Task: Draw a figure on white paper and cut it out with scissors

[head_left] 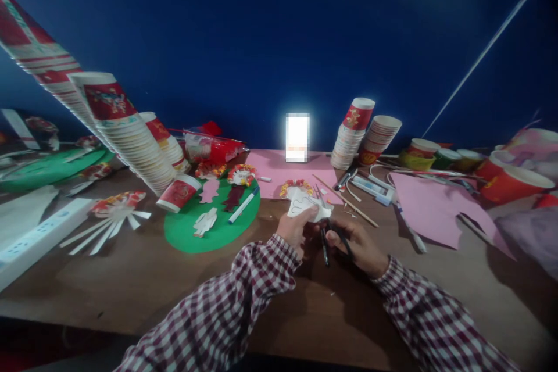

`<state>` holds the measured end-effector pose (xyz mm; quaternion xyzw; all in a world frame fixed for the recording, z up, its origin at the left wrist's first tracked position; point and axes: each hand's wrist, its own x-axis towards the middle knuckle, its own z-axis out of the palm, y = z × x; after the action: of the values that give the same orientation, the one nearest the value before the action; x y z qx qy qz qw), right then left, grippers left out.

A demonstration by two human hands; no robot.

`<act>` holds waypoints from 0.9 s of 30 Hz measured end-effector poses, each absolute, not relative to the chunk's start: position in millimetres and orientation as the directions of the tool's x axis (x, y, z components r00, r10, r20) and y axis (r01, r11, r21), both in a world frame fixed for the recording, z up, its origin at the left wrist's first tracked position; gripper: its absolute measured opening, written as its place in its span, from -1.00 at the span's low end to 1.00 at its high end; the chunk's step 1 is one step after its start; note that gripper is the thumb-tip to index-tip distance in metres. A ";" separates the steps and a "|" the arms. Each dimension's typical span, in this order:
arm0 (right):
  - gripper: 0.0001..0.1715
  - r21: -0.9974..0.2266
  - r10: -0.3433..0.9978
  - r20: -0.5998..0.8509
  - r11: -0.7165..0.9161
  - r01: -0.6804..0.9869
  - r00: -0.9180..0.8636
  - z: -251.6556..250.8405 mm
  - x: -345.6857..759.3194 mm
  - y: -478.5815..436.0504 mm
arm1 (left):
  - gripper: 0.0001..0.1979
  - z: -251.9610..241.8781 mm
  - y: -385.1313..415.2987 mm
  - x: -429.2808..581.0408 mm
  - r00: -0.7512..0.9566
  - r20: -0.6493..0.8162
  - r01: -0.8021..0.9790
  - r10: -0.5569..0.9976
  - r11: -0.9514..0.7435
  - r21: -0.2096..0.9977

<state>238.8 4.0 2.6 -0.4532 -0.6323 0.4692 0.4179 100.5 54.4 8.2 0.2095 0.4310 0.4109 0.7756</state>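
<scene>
Some left fingers (308, 214) pinch white paper (301, 203); right fingers (335, 239) grip scissors (347, 246).

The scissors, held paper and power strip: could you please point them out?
Scissors (346, 241): head view, on black handle.
Held paper (301, 204): head view, on outlined face.
Power strip (42, 233): head view, on socket face.

Open desk (131, 279) runs along the lower left of the frame! Higher up, a leaning cup stack (135, 148) blocks the left, and a wooden stick (346, 200) lies slantwise right of centre.
</scene>
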 end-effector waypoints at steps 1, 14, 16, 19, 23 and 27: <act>-0.61 -0.974 0.967 0.095 0.140 0.180 -0.238 2.0 238.7 4.1 | -0.63 8.6 53.9 100.7 0.291 -0.498 -0.460 0.817 0.576 0.676; -0.58 -0.974 0.967 0.066 0.116 0.194 -0.248 -1.3 241.0 4.4 | -0.59 -2.0 56.0 99.6 0.285 -0.446 -0.432 0.848 0.529 0.730; -0.59 -0.972 0.967 0.072 0.123 0.201 -0.244 -1.2 240.9 4.6 | -0.60 -2.2 56.1 99.7 0.289 -0.450 -0.431 0.845 0.535 0.727; -0.61 -0.970 0.966 0.086 0.137 0.202 -0.243 -0.8 240.3 4.6 | -0.60 -1.3 56.0 100.0 0.299 -0.458 -0.439 0.837 0.547 0.713; -0.61 -0.971 0.967 0.087 0.136 0.197 -0.238 -0.1 239.0 3.9 | -0.63 0.7 55.3 100.4 0.291 -0.470 -0.447 0.833 0.553 0.703; -0.61 -0.964 0.967 0.105 0.156 0.216 -0.232 1.5 238.2 3.7 | -0.64 1.7 54.3 100.7 0.287 -0.478 -0.466 0.830 0.557 0.688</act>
<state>238.2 3.7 1.5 -0.4630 -0.6390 0.4555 0.4121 100.7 54.3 1.7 0.2141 0.4254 0.4190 0.7731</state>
